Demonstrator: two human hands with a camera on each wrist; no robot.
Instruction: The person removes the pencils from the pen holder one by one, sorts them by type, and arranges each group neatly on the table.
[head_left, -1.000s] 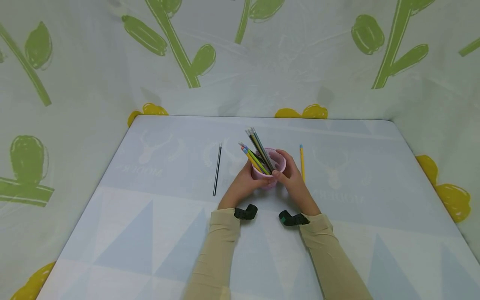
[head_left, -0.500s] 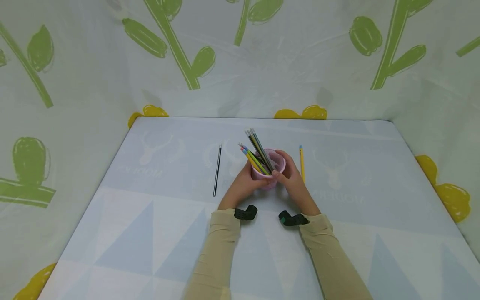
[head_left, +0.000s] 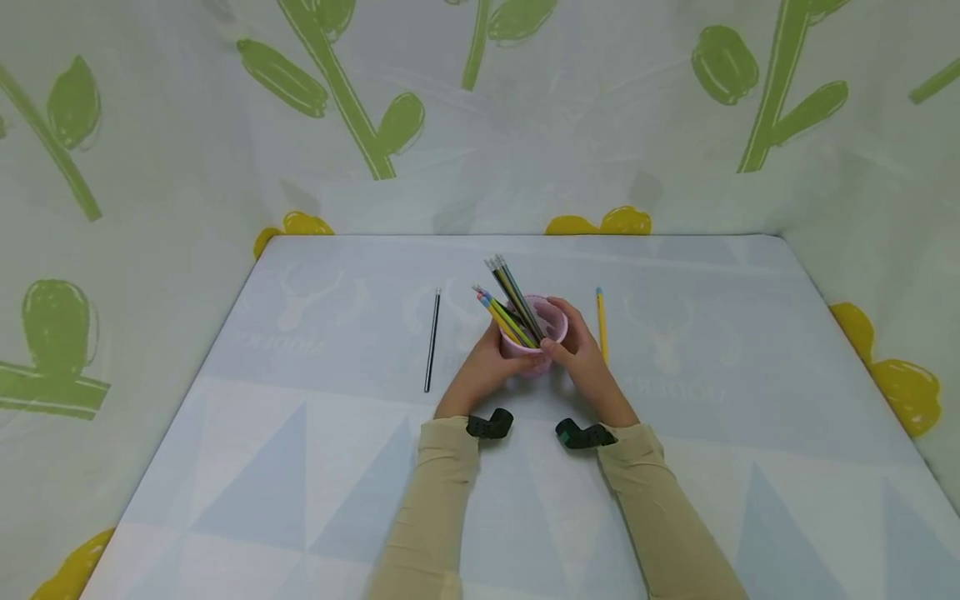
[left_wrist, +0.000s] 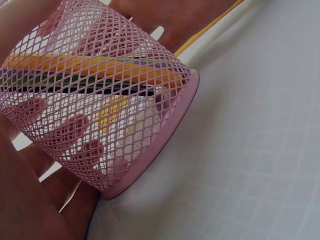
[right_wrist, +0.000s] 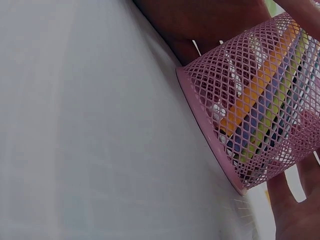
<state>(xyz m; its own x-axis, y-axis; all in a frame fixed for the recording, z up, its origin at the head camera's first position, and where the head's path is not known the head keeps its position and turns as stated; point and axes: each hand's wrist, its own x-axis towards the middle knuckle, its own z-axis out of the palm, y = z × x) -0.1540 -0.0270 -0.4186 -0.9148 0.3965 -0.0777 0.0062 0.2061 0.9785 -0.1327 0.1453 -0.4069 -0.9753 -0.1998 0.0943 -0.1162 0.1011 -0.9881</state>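
A pink mesh pencil cup (head_left: 553,319) is held between both hands near the middle of the table. My left hand (head_left: 477,375) grips its left side, thumb along the front near the rim. On the other side my right hand (head_left: 590,367) grips the cup, its thumb by the rim close to the pencils. Several pencils (head_left: 517,298), dark, yellow and green, lean to the left inside it. Through the mesh in the right wrist view, orange, purple and green pencils (right_wrist: 260,90) show. Whether the cup's base (left_wrist: 170,135) touches the table, I cannot tell.
One dark pencil (head_left: 432,340) lies on the table left of the hands. A yellow pencil (head_left: 602,323) lies just right of the right hand. The pale patterned table (head_left: 360,500) meets a leaf-printed curtain (head_left: 525,158) at its back edge.
The hands keep the same hold on the cup, and the pencils stay where they were. Only the head view has shifted slightly.
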